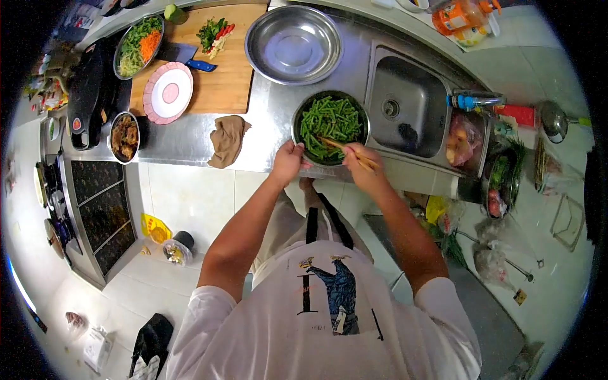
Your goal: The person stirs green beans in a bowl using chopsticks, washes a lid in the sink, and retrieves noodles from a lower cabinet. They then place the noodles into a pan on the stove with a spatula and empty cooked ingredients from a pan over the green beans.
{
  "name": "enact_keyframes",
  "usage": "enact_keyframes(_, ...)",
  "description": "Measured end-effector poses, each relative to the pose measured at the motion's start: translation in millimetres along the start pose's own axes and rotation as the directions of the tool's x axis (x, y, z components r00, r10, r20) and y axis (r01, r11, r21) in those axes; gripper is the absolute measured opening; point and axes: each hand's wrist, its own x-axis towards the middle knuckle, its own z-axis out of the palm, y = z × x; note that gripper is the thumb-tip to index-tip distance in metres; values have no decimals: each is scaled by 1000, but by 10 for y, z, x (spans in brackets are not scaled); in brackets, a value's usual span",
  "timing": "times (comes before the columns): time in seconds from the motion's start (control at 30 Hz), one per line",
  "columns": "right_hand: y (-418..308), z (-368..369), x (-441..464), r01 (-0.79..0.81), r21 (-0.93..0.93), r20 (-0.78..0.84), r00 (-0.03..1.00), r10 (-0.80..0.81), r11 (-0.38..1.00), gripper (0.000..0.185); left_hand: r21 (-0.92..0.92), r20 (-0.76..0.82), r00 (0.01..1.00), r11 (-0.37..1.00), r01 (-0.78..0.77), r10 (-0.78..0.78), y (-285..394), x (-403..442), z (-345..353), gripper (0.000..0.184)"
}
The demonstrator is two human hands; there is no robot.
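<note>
Cut green beans (pixel 334 119) fill a round metal bowl (pixel 297 134) at the front edge of the steel counter, left of the sink. My left hand (pixel 288 163) is closed on the bowl's near left rim, thumb on top. In my right hand (pixel 366 166) are wooden chopsticks (pixel 335 144), their tips among the beans. A large shallow steel basin (pixel 294 44) stands just behind the bowl. To the left, a crumpled brown cloth (pixel 228 140) lies on the counter.
A cutting board (pixel 221 79) holds a blue-handled knife (pixel 201 65), chopped peppers and garlic (pixel 216 37), and a pink-rimmed plate (pixel 168 92). Bowls of shredded vegetables (pixel 140 45) and browned meat (pixel 125 137) stand farther left. The sink (pixel 408 104) is at right, with a bagged item (pixel 465 140) beside it.
</note>
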Motion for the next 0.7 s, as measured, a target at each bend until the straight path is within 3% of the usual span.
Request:
enact_keyframes(0.07, -90, -88, -91, -149, 108, -101, 982, 160, 983, 23, 7, 3, 1000, 1000, -15, 15, 0, -17, -1, 27)
enact_keyframes(0.1, -106, -75, -115, -60, 183, -189, 977, 95, 981, 23, 16, 11, 999, 999, -36, 36, 0, -21, 0, 27)
enact_keyframes(0.23, -225, -160, -114, -67, 120, -165, 983, 86, 991, 23, 69, 17, 1000, 997, -27, 26, 30, -24, -3, 27)
enact_keyframes(0.3, -321, -181, -232, -279, 52, -43, 959, 281, 959, 22, 12, 24, 999, 1000, -22, 22, 0, -23, -5, 26)
enact_keyframes(0.33, -283, -159, -220, -280, 49, -42, 959, 282, 959, 22, 9, 23, 999, 1000, -21, 21, -18, -10, -5, 26)
enact_keyframes(0.4, -143, -86, -176, -33, -100, -35, 999, 29, 994, 21, 14, 38, 999, 999, -32, 32, -29, 10, 1, 26)
enact_keyframes(0.5, -82, -32, -77, 62, -2, -156, 986, -62, 998, 20, 22, 21, 1000, 1000, 2, -2, 5, 3, -9, 26)
enact_keyframes(0.6, -113, -86, -91, 57, 52, -295, 955, -39, 997, 20, 20, 26, 999, 1000, -23, 23, 11, -6, 0, 27)
enact_keyframes(0.7, -66, -135, 9, -8, 82, -278, 960, 31, 997, 21, 6, 27, 999, 999, -37, 37, 12, -27, 6, 27)
